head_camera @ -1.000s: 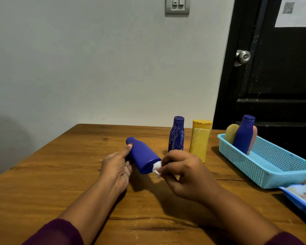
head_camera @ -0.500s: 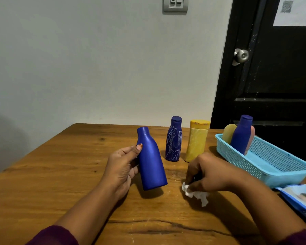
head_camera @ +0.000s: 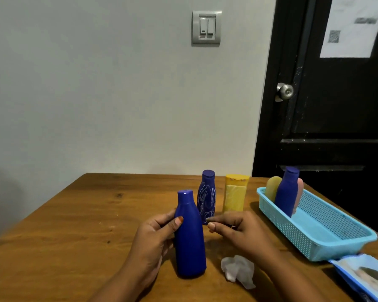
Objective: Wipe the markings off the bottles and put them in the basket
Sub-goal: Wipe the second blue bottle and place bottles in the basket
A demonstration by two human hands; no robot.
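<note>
My left hand (head_camera: pixel 155 234) grips the plain blue bottle (head_camera: pixel 189 243) near the middle of the wooden table (head_camera: pixel 63 236), thumb across its front and fingers wrapped behind. The bottle is now upright with its cap up. Half a second ago it leaned, and a second ago it lay sideways in the air. I cannot tell whether its base rests on the wood.

Just behind it, toward the far edge, a blue bottle covered in white scribbles (head_camera: pixel 206 197) stands where it stood before. The crumpled white wipe (head_camera: pixel 238 270) now lies loose on the table toward the near edge, just right of the held bottle.

My right hand (head_camera: pixel 238 229) has let the wipe go and hovers above it. It holds nothing, with thumb and forefinger stretched toward the plain bottle and the other fingers loosely bent.

A yellow flip-cap bottle (head_camera: pixel 235 195) stands beside the scribbled one. Along the right edge sits the light-blue mesh basket (head_camera: pixel 314 227). Three bottles lean at its far end: a tan one (head_camera: pixel 272 188), a blue one (head_camera: pixel 286 190) and a pink one (head_camera: pixel 299 192). A wipes packet (head_camera: pixel 364 277) lies at the near right corner.
</note>
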